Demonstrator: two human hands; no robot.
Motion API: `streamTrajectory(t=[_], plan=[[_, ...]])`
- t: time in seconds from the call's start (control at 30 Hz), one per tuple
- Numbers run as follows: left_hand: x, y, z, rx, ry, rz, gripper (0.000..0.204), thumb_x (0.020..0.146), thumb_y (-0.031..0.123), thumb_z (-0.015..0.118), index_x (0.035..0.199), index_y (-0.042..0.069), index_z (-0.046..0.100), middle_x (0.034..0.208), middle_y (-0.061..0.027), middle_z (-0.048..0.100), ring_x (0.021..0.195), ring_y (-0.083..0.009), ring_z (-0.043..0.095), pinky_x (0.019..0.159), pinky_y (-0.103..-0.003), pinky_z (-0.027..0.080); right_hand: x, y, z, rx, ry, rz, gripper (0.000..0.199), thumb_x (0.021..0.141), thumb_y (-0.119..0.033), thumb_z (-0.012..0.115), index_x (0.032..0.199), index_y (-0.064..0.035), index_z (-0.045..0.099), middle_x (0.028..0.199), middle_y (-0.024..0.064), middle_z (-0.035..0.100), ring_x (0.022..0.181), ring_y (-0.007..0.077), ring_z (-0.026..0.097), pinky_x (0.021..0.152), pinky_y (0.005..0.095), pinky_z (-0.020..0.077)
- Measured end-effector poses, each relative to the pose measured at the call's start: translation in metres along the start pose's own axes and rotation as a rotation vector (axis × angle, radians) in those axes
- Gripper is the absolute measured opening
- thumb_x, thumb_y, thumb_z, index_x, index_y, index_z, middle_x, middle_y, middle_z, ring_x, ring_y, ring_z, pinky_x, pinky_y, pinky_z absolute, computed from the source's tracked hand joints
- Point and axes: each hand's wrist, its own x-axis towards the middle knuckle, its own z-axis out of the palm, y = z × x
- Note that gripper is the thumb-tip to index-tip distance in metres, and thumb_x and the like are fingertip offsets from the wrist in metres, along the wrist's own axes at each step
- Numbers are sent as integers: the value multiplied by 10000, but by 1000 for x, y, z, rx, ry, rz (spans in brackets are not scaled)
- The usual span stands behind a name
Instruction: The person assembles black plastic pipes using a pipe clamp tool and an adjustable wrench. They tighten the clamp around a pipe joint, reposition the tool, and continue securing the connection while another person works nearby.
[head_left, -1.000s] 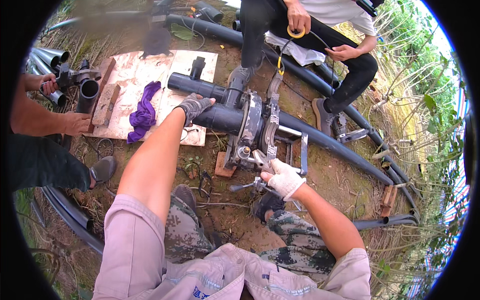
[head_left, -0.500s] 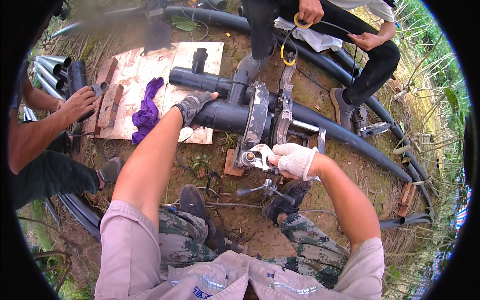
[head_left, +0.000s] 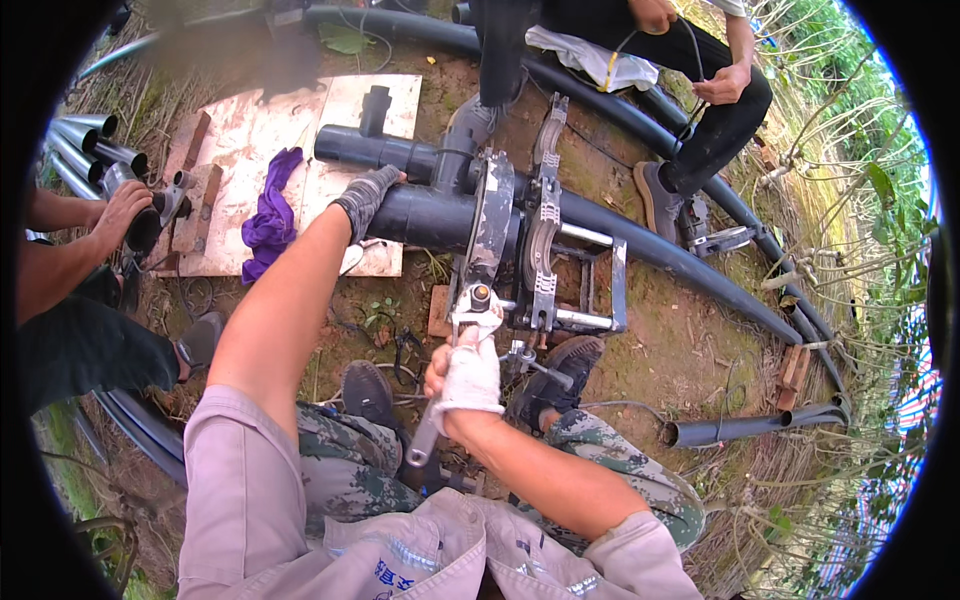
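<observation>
My left hand [head_left: 365, 198], in a dark glove, rests on the thick black pipe [head_left: 420, 215] just left of the metal clamp frame [head_left: 540, 250]. My right hand [head_left: 468, 375], in a white glove, grips a silver wrench [head_left: 445, 395] whose head sits on a nut at the clamp's near side. A black tee fitting [head_left: 385, 150] joins the pipe beyond my left hand. The long black pipe [head_left: 690, 265] runs away to the right out of the clamp.
A purple cloth [head_left: 272, 215] lies on a wooden board [head_left: 240, 120]. At the left a person's hand [head_left: 120, 215] holds a dark fitting near several grey pipes [head_left: 85, 145]. Another person [head_left: 690, 80] squats at the top with a cord. A short pipe [head_left: 750, 425] lies right.
My right hand has dropped lower and closed on the wrench handle, the wrench now on the nut. My left hand stays on the pipe. The view has shifted closer to the clamp.
</observation>
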Motion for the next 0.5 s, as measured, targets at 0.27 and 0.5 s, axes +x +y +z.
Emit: streamTrajectory(t=[0.27,0.5], plan=[[16,-16,-5,67,-51,21,523,841,478,705,1114,32,686,928,-160,701,706,-291,655,723,-443,527,-1,-129,-49,-848,-162,258,209,1098,-347,481,1039,-146,478,652,19,511,429,128,425,388,281,328],[40,-25,3,-67,-106,39,401,838,420,715,1042,76,688,872,-127,682,621,-268,646,625,-419,544,35,-186,-24,-1288,-399,344,231,1060,-344,532,1049,-115,549,615,14,517,435,126,444,387,296,342]])
